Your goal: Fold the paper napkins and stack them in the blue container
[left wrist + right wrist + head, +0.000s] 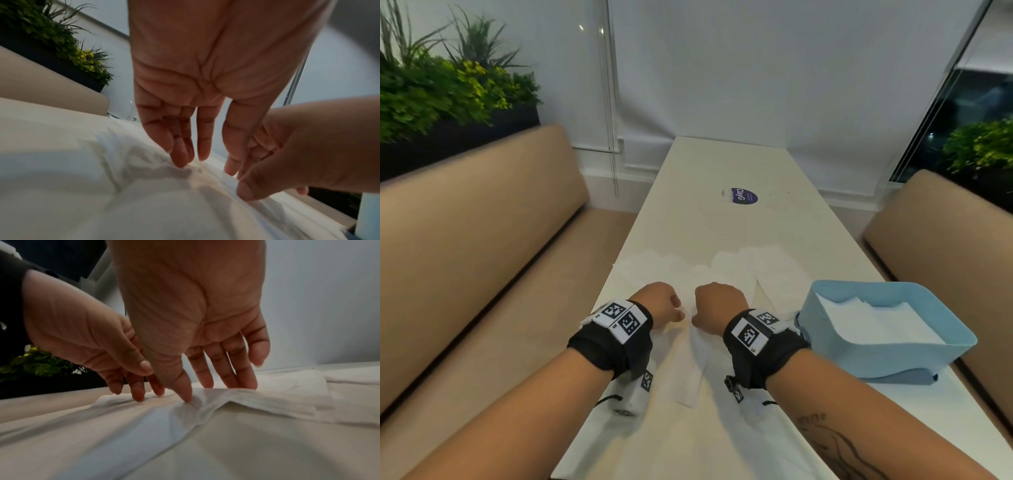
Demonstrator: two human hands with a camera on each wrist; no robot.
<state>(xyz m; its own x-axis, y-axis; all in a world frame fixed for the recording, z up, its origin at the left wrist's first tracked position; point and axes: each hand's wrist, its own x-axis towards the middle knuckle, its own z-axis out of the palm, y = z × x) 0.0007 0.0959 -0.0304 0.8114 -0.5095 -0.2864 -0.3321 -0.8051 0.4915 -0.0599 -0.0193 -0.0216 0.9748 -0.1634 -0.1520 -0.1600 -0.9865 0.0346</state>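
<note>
- The paper napkins (207,402), lower centre: thin white tissue, matt, soft and crinkled, with a faintly embossed grain.
- Blue container (887,359), right: smooth matt walls, plastic by the look.
- Table (722,164): cream, smooth, with a slight sheen.
- Benches (465,222), both sides: tan upholstery, smooth and matt.
- Wrist bands (613,346): black cloth bearing white printed markers.
- Sticker (744,196), upper centre: glossy purple.

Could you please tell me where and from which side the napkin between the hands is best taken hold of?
Probably the raised edge of the napkin, pinched from above, thumb on the near side: it stands off the table beside the right hand; the rest lies flat.
</note>
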